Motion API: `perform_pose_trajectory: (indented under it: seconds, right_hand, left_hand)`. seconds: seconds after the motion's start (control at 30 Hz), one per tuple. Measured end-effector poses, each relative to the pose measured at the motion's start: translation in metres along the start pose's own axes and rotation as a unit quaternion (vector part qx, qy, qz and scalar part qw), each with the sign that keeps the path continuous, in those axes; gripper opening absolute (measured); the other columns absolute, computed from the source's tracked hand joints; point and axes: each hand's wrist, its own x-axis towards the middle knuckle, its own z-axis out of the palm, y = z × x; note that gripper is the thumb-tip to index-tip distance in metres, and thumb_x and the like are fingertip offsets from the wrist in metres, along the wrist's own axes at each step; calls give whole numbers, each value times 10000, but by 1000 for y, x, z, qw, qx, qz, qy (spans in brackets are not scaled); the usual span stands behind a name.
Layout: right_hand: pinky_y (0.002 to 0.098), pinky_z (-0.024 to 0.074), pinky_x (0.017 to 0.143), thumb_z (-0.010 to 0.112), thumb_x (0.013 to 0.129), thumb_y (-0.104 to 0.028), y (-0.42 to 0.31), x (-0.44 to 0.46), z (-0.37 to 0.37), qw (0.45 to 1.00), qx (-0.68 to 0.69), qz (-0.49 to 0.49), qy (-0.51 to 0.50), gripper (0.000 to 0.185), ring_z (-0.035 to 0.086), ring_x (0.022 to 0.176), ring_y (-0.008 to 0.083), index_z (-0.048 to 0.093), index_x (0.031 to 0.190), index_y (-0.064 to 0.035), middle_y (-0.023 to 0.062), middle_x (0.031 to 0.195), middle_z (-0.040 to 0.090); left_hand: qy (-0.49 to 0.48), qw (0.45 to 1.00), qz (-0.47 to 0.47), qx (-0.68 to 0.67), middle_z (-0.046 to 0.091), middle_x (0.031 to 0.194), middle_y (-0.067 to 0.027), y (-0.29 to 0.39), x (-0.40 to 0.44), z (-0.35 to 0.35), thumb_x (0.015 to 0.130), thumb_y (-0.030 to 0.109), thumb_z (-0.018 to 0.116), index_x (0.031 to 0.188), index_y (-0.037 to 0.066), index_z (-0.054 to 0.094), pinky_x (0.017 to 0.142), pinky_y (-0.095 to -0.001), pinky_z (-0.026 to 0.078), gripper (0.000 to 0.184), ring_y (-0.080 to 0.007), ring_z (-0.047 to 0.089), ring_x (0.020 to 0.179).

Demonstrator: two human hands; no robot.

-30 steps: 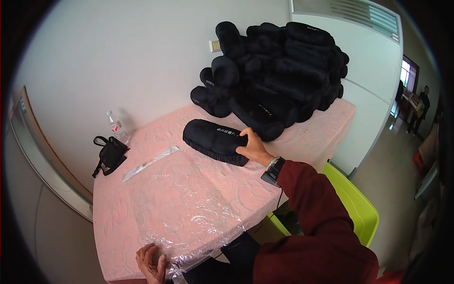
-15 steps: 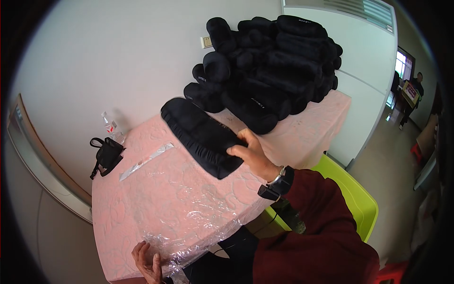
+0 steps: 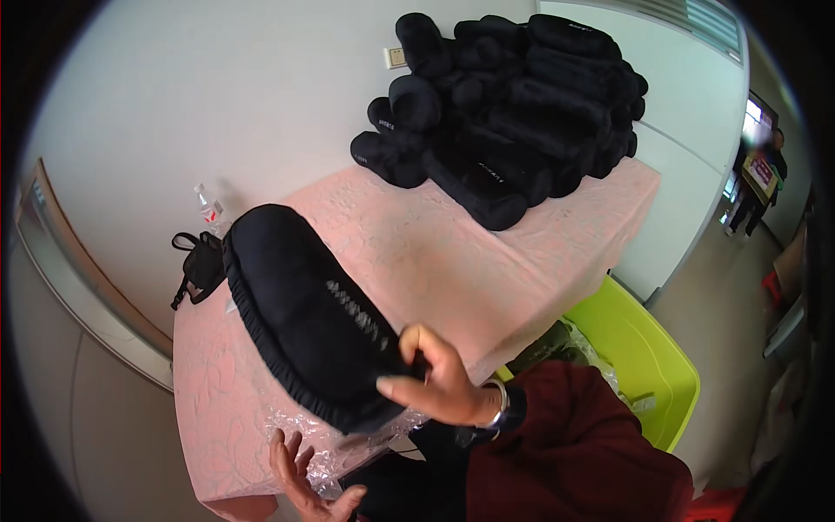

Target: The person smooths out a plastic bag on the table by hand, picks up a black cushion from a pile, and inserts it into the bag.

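My right hand (image 3: pixel 444 383) grips the near end of a black cushion (image 3: pixel 300 313), thumb on top. The cushion is long and rounded, has white lettering and a gathered edge, and is held tilted above the pink-covered table (image 3: pixel 470 296). Just below its lower end, my left hand (image 3: pixel 309 483) is raised with fingers spread and holds nothing. Clear plastic film (image 3: pixel 326 452) lies at the table's near edge beside that hand, partly hidden by the cushion.
Many similar black cushions are piled (image 3: pixel 539 104) at the table's far end. A plastic bottle (image 3: pixel 209 209) and a small black bag (image 3: pixel 202 265) stand by the wall. A lime-green bin (image 3: pixel 670 374) is at my right. Farther off, a person carries a box (image 3: pixel 761 178).
My right hand has brought the cushion nearer and to the left, off the far part of the table. My left hand has shifted slightly right, its fingers still apart.
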Motion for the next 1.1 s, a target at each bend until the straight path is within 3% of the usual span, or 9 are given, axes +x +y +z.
perform_pose_trajectory:
  seconds: [0.13, 0.23, 0.37, 0.53, 0.6, 0.77, 0.83, 0.9, 1.1]
  right_hand:
    - [297, 386, 580, 755, 849, -37, 8, -45, 37, 981, 15, -126, -147, 272, 509, 671, 157, 485, 831, -69, 39, 779, 486]
    - [326, 421, 577, 735, 866, -21, 10, -43, 48, 970, -23, -76, -231, 229, 548, 671, 197, 511, 829, -54, 65, 795, 525]
    - [363, 447, 614, 739, 833, -10, 18, -45, 45, 951, -11, -29, -308, 240, 560, 699, 234, 503, 843, -46, 70, 803, 510]
    - [331, 495, 637, 745, 843, -7, 17, -21, 23, 966, -20, -36, -257, 186, 599, 731, 204, 568, 890, -41, 73, 862, 586]
    - [381, 520, 754, 764, 830, -51, 11, 0, 5, 964, -107, -211, -119, 209, 620, 878, 264, 610, 971, -29, 123, 1001, 616]
    - [459, 445, 960, 754, 860, -261, 4, 30, -18, 902, -318, -274, -101, 368, 561, 1116, 336, 626, 1097, -10, 163, 1198, 589]
    - [476, 408, 1019, 737, 873, -333, 27, 21, -21, 894, -339, -250, -151, 430, 532, 1181, 345, 623, 1130, -8, 163, 1239, 578]
    - [487, 382, 1049, 713, 887, -387, 43, 12, -18, 917, -298, -170, -201, 472, 517, 1200, 354, 611, 1150, -9, 160, 1250, 568]
    - [532, 344, 1092, 729, 864, -378, 44, 14, -16, 897, -353, -196, -177, 507, 471, 1278, 361, 604, 1181, -2, 179, 1309, 530]
  left_hand:
    - [60, 969, 80, -228, 465, 1417, -122, -6, 5, 24, 843, 185, 753, 1433, 32, 399, 1041, -387, 409, 704, -243, 503, 1230]
    - [145, 958, -113, -220, 559, 1216, -105, -34, 4, 10, 716, -112, 672, 950, 35, 602, 931, -315, 472, 286, -210, 577, 1096]
    - [65, 962, -115, -238, 508, 1323, -85, -52, 8, 0, 713, -65, 617, 995, 81, 490, 997, -298, 391, 342, -155, 502, 1113]
    - [78, 963, -89, -242, 491, 1267, -99, -54, 10, -8, 687, -108, 641, 836, 75, 491, 960, -299, 406, 280, -173, 523, 1086]
    - [66, 957, -106, -263, 483, 1316, -116, -47, 10, -24, 676, -81, 655, 810, 76, 474, 984, -304, 391, 274, -174, 511, 1121]
    - [19, 952, -78, -297, 538, 1288, -177, -83, 11, -65, 700, 195, 805, 946, 33, 520, 1056, -363, 382, 410, -257, 520, 1176]
    - [-20, 973, -17, -231, 600, 1312, -195, -91, 14, -71, 953, 226, 644, 1313, -3, 581, 1063, -449, 411, 431, -306, 552, 1206]
    - [-9, 976, -32, -214, 591, 1328, -194, -102, 10, -73, 951, 224, 642, 1303, -2, 585, 1073, -454, 401, 422, -302, 542, 1216]
    - [131, 986, -84, -55, 548, 1404, -206, -43, 26, -45, 957, 301, 653, 1285, 10, 596, 1102, -479, 374, 442, -339, 510, 1273]
